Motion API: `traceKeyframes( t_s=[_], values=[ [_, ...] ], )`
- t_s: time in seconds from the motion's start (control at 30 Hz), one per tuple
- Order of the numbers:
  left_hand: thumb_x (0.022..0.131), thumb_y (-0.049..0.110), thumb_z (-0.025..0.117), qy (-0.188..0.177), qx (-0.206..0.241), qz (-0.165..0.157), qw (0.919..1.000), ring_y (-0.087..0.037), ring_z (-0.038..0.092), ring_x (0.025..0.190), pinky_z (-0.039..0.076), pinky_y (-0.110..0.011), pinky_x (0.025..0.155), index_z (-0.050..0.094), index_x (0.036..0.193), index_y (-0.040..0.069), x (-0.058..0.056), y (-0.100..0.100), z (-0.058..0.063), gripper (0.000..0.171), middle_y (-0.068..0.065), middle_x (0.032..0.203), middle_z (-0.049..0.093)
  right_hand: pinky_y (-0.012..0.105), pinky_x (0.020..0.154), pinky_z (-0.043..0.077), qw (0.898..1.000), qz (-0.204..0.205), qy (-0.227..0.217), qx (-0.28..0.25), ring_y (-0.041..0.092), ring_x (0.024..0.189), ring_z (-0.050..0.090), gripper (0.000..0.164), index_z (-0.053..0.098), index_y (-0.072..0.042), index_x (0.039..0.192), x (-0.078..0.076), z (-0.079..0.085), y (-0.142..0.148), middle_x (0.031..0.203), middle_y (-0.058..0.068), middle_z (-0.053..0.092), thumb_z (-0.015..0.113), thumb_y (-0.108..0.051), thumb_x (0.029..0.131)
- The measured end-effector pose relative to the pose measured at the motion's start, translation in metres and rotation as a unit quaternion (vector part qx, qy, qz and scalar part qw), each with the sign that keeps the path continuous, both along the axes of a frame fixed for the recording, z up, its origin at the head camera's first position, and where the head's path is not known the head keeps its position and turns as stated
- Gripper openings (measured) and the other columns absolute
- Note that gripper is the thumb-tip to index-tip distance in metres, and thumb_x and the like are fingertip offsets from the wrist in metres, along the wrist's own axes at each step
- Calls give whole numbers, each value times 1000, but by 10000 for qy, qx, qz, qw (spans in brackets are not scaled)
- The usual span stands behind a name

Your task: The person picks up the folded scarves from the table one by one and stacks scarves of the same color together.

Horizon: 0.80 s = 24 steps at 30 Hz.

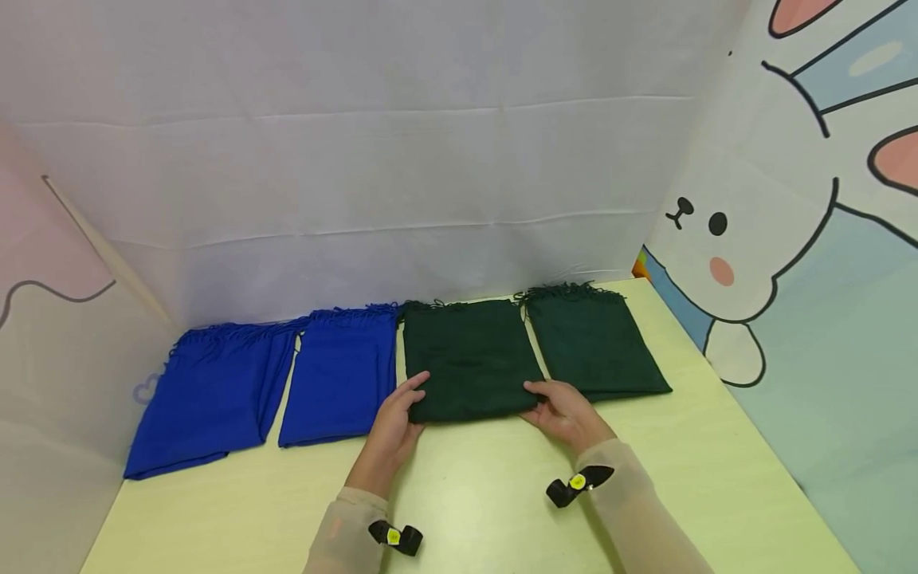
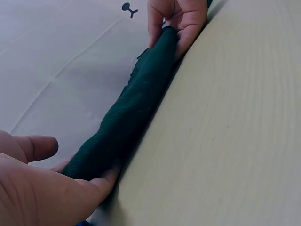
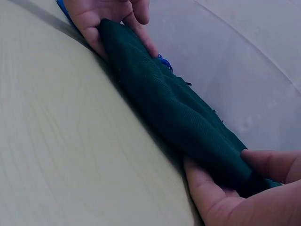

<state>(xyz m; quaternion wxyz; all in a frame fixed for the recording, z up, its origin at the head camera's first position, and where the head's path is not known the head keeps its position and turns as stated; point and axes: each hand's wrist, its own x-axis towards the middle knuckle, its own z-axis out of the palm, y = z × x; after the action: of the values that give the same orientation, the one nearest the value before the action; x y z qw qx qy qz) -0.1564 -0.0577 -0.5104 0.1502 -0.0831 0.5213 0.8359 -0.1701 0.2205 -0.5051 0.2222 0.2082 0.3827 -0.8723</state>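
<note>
Two front corners of the green cloth beside the blue cloth are gripped now, by left hand and right hand, near the surface's far edge: straightening is apparently being done, and level settling, then release, seems called for.

Beige sleeves, black wrist straps

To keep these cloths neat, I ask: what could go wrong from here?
The left hand and right hand hold the left green cloth by its near corners; uneven lifting might loosen its folds. Its fringe lies close to the blue fringe and could tangle. The right green cloth, close beside, could be nudged.
</note>
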Motion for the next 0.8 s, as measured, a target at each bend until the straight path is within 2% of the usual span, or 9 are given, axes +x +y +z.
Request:
traceKeyframes(
  t_s=[0.27,0.5,0.6,0.8],
  values=[
    [103,4,37,4,103,-179,9998,-32,23,148,25,-52,118,37,152,1,8,-2,1,49,-14,164,15,48,114,34,9997,127,120,178,32,141,36,55,23,0,154,9,1,5,148,17,41,45,2,103],
    [103,5,36,20,121,-544,9984,-33,24,147,27,-53,117,35,153,0,16,-2,2,50,-16,163,18,48,115,33,9995,153,210,198,31,142,34,56,19,-2,155,21,-1,14,142,13,46,42,1,104],
    [104,6,35,128,69,-704,9974,-35,26,146,31,-52,115,32,153,-2,20,-3,3,50,-20,162,20,49,115,32,9991,202,307,200,29,138,40,56,19,-2,154,25,-1,17,137,11,53,42,2,104],
    [105,7,35,159,-30,-783,9968,-36,30,144,36,-48,113,33,153,-2,28,-7,3,49,-22,159,25,50,114,32,9979,326,465,318,26,128,51,56,20,1,153,32,0,18,130,9,58,44,1,103]
  ],
)
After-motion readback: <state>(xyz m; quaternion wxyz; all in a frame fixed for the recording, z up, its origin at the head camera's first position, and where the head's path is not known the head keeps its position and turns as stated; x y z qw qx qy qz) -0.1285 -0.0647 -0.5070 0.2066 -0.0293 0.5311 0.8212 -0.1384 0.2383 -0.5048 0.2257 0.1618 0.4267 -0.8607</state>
